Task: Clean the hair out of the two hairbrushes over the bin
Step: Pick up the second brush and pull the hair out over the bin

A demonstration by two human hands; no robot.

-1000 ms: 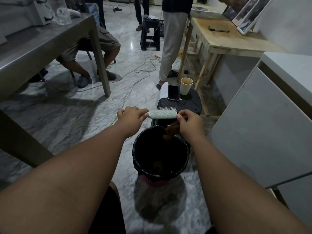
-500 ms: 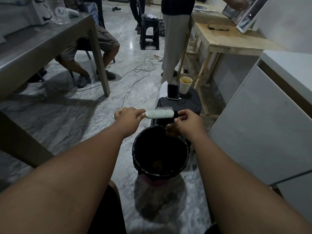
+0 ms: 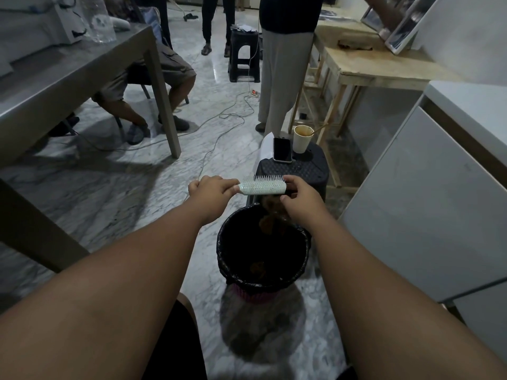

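Note:
A pale green hairbrush [image 3: 262, 187] lies level above the far rim of a black-lined bin [image 3: 227, 259], bristles pointing away from me. My left hand [image 3: 212, 192] grips its handle. My right hand [image 3: 299, 197] pinches the brush's far end and holds a brown clump of hair [image 3: 270, 215] that hangs down under the fingers into the bin's mouth. More brown hair [image 3: 258, 268] lies at the bottom of the bin. Only one brush is in view.
A black stool [image 3: 312, 171] just beyond the bin carries a phone [image 3: 282, 149] and a paper cup [image 3: 302, 138]. A grey table [image 3: 55, 86] stands at left, a white cabinet [image 3: 428, 204] at right, a wooden bench [image 3: 378, 69] behind. People stand and sit further back; cables cross the marble floor.
The hair clump under my right hand has dropped lower and stretched toward the bin's mouth. Both hands and the brush have stayed almost where they were.

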